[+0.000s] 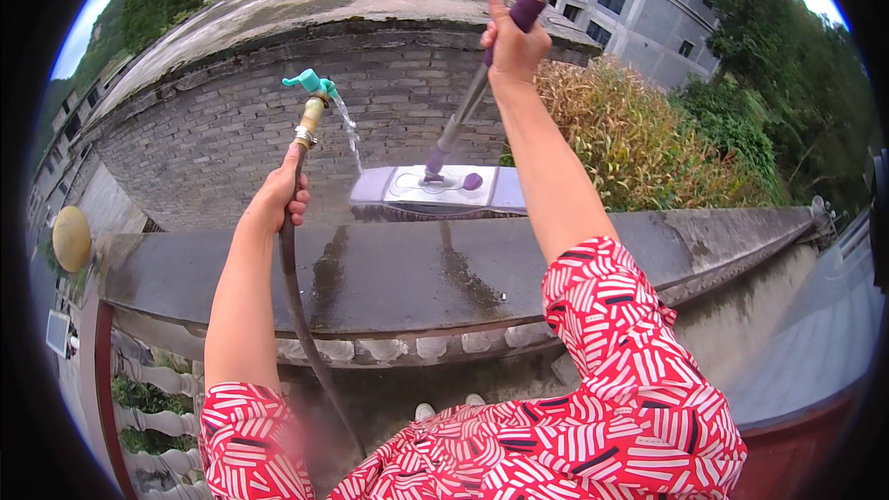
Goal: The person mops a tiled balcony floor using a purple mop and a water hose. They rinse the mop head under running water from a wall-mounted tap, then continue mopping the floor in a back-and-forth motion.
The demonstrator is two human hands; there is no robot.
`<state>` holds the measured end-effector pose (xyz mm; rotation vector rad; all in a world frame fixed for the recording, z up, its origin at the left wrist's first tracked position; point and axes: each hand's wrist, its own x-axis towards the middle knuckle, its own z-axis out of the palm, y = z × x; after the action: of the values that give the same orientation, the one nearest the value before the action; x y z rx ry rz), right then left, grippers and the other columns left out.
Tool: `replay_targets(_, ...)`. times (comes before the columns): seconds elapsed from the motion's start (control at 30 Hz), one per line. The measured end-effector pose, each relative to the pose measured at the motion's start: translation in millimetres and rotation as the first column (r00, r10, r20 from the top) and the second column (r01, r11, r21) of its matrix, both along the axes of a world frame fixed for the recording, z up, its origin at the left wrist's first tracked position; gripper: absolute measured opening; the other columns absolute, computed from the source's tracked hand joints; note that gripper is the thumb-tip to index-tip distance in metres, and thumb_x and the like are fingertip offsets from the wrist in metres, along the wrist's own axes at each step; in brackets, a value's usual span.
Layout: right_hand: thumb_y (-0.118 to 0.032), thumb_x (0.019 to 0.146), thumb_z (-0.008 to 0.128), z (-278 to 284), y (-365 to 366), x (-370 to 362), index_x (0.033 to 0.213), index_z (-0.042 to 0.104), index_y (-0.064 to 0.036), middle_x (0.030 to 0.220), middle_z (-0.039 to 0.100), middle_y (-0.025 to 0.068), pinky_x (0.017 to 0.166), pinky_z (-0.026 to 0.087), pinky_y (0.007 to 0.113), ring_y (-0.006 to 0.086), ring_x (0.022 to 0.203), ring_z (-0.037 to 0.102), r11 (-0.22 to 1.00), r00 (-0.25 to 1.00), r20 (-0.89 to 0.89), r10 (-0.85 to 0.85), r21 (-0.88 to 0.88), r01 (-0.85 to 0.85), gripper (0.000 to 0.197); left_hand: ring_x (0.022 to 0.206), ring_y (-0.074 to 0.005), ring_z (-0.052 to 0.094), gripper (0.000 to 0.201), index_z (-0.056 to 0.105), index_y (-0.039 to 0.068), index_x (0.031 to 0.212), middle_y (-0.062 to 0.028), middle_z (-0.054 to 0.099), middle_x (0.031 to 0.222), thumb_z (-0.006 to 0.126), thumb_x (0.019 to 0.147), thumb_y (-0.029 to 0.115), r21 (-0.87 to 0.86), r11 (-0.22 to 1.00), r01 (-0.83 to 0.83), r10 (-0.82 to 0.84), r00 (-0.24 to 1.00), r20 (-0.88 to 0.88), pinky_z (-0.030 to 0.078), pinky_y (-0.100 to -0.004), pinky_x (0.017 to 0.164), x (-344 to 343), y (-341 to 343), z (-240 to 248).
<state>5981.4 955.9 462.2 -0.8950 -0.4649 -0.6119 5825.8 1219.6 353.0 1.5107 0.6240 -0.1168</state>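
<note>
Wet grey concrete parapet ledge (519, 264) crosses mid-frame. Left hand (278, 196) grips dark rubber hose (294, 287), spraying water; right hand (512, 44) grips flat grey mop's metal handle (468, 102), upper centre.

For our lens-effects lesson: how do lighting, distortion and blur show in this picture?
Head view: soft, even daylight with no hard shadows; the fisheye bends the parapet ledge and brick wall into curves inside a black rim; the patterned sleeve near the lower edge is blurred, the hose nozzle sharp.

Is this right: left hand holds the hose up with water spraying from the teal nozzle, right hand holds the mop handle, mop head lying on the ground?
Not quite. The head view shows the mop head resting on the wet parapet ledge, not the ground. Left hand on the hose and right hand on the mop handle are correct.
</note>
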Motion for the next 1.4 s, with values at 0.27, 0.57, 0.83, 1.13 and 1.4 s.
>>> replay_targets(0.27,-0.012,0.073,0.069,-1.7,54.1,38.1,0.062,0.048,-0.0038,0.05,0.048,0.0026,0.035,0.034,0.023,0.0095,0.037,0.043,0.988,0.984,-0.105,-0.144,-0.066,0.138,0.025,0.035,-0.0063,0.023,0.058,0.037,0.012,0.07,0.0028,0.033,0.049,0.037,0.076,0.07,-0.054,0.995,0.086,-0.088,0.996,-0.028,0.024,-0.0237,0.033,-2.9,-11.2,-3.1)
replay_targets(0.57,-0.021,0.068,0.072,-45.0,94.4,85.7,0.071,0.062,-0.0031,0.063,0.06,0.003,0.058,0.042,0.03,0.0141,0.058,0.053,0.882,0.8,-0.376,-0.468,-0.143,0.449,0.021,0.034,-0.0069,0.023,0.057,0.037,0.011,0.068,0.0001,0.035,0.05,0.037,0.079,0.067,-0.14,0.979,0.148,-0.16,0.984,-0.081,0.024,-0.0246,0.033,-16.1,-19.5,-10.6)
replay_targets(0.83,-0.023,0.072,0.07,-76.4,83.6,110.3,0.083,0.057,-0.0043,0.075,0.061,0.0053,0.068,0.042,0.035,0.0209,0.072,0.057,0.886,0.646,-0.713,-0.275,0.073,0.457,0.025,0.034,-0.0073,0.023,0.058,0.037,0.011,0.068,-0.0004,0.034,0.05,0.036,0.078,0.067,-0.157,0.974,0.165,-0.185,0.975,-0.12,0.025,-0.0248,0.033,-12.6,-31.1,-20.7)
replay_targets(1.13,-0.016,0.069,0.072,-70.5,62.1,115.7,0.088,0.055,-0.0026,0.081,0.06,0.0069,0.066,0.042,0.034,0.0202,0.071,0.056,0.844,0.656,-0.715,-0.241,0.179,0.506,0.029,0.035,-0.0074,0.022,0.057,0.037,0.011,0.068,0.0009,0.033,0.049,0.036,0.079,0.067,-0.077,0.993,0.085,-0.098,0.977,-0.189,0.025,-0.0251,0.034,-9.4,-27.1,-29.8)
replay_targets(1.4,-0.019,0.069,0.072,-31.2,19.4,114.0,0.09,0.055,-0.0026,0.087,0.062,0.0087,0.071,0.044,0.035,0.0244,0.077,0.058,0.802,0.632,-0.708,-0.314,0.159,0.576,0.032,0.035,-0.0076,0.023,0.056,0.037,0.011,0.069,0.0005,0.033,0.049,0.036,0.08,0.066,-0.114,0.982,0.151,-0.172,0.961,-0.214,0.025,-0.0247,0.034,-5.8,-20.3,-33.2)
